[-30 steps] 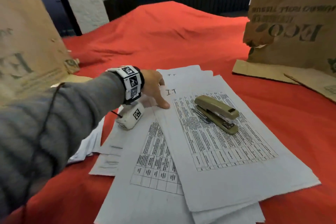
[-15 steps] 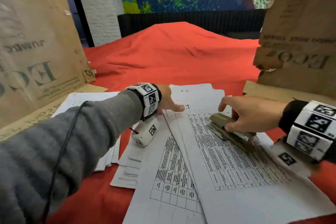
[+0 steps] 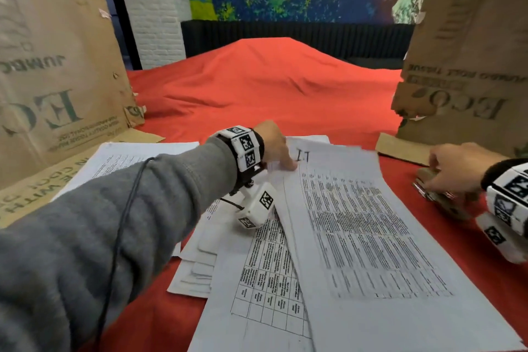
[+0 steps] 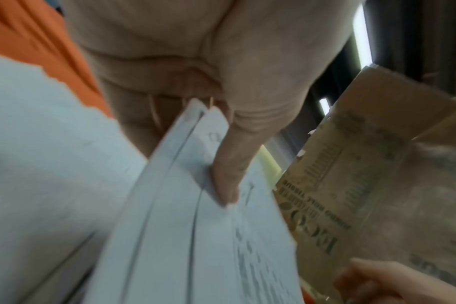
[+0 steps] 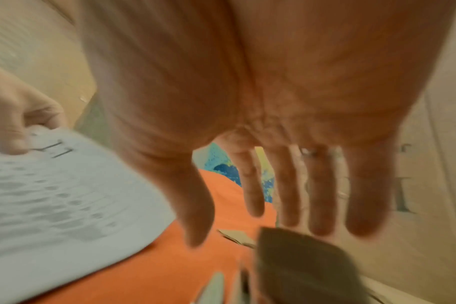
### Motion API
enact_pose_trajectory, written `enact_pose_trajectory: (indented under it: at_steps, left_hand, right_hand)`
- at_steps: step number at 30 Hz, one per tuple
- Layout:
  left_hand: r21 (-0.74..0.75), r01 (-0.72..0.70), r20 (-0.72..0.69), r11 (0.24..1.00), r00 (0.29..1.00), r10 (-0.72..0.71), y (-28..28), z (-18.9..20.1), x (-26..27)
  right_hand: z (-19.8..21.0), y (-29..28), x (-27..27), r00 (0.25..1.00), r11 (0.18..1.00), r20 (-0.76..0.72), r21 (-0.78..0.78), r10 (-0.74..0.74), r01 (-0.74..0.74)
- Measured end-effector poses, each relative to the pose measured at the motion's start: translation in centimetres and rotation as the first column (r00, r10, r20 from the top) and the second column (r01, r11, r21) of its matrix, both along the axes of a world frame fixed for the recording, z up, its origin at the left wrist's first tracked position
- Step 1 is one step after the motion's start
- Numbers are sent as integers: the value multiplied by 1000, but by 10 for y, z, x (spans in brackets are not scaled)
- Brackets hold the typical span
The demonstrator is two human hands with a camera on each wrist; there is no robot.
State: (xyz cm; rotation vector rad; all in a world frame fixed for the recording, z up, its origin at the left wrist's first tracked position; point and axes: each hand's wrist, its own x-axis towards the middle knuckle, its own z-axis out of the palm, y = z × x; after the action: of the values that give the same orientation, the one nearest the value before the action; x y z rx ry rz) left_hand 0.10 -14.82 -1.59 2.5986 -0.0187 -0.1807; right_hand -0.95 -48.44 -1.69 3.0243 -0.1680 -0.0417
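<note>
A person is working at a paper pile (image 3: 265, 288) spread on a red cloth (image 3: 257, 88). The left hand (image 3: 274, 143) is pinching the far left corner of the top sheets (image 3: 357, 237) of that pile. The thumb (image 4: 229, 174) is pressing down on the paper and the other fingers are curling beneath, so the corner is sitting raised above the pages below.

Just right of the pile, off the paper, an olive stapler (image 3: 450, 205) is lying on the cloth. The right hand (image 3: 457, 168) is hovering over it with fingers (image 5: 323, 195) straight and spread, gripping nothing. The wrist picture is blurred, so I cannot tell whether the fingertips are touching the stapler.

Several things are looking risky to me. Only one corner is being held, so the top sheets may fan apart or slide askew, and a staple could then miss some pages. Loose pages lower in the pile may get dragged along with them. The wrist camera (image 3: 257, 206) hanging above the pile's left side could snag an edge. The flat right hand could nudge the stapler further from the pile, toward the cardboard box (image 3: 471, 66) beyond it.
</note>
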Motion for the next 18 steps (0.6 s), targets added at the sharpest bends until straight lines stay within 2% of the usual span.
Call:
enact_pose_trajectory:
  at_steps: [1,2,3,4,5,6,7,8,9,11,14,15,17,18]
  left_hand:
    - [-100,4,66,995,998,3,4,5,1]
    - [-203,27,139,979,990,1,9,12,1]
    - [-312,58,211,948,977,9,13,20,1]
    - [-429,93,277,898,960,33,16,29,1]
    - [-547,125,333,828,940,78,19,38,3]
    - [-666,157,367,730,920,137,21,49,4]
    - [-756,189,378,626,908,181,22,59,4]
    - [-810,218,382,544,901,208,23,70,3]
    - [-832,245,395,498,892,221,23,83,-1]
    - [-824,352,467,444,865,182,24,105,-9]
    - [-729,494,613,474,779,132,27,130,-21]
    - [-690,527,655,495,747,117,29,133,-24]
    - [-650,506,679,568,721,135,33,133,-29]
    - [-659,472,666,586,728,163,31,130,-33]
  right_hand:
    - [2,3,1,996,996,68,62,55,-60]
    - [4,9,0,982,968,147,201,119,-147]
    - [7,19,-2,965,865,216,444,150,-234]
    - [11,30,-6,962,650,237,711,137,-267]
    - [15,40,-10,969,393,222,886,108,-246]
    - [20,50,-9,977,164,202,964,67,-211]
    - [25,58,-7,976,25,212,977,50,-214]
    - [30,65,-6,969,-33,245,969,26,-244]
    - [35,72,-4,953,-64,302,951,-10,-302]
    - [54,86,-5,891,-142,443,880,-102,-454]
    - [89,101,-14,730,-145,643,719,-231,-680]
    - [99,104,-20,686,-176,687,664,-241,-727]
    - [107,105,-25,659,-248,725,613,-200,-750]
    - [106,105,-26,671,-251,720,626,-178,-738]
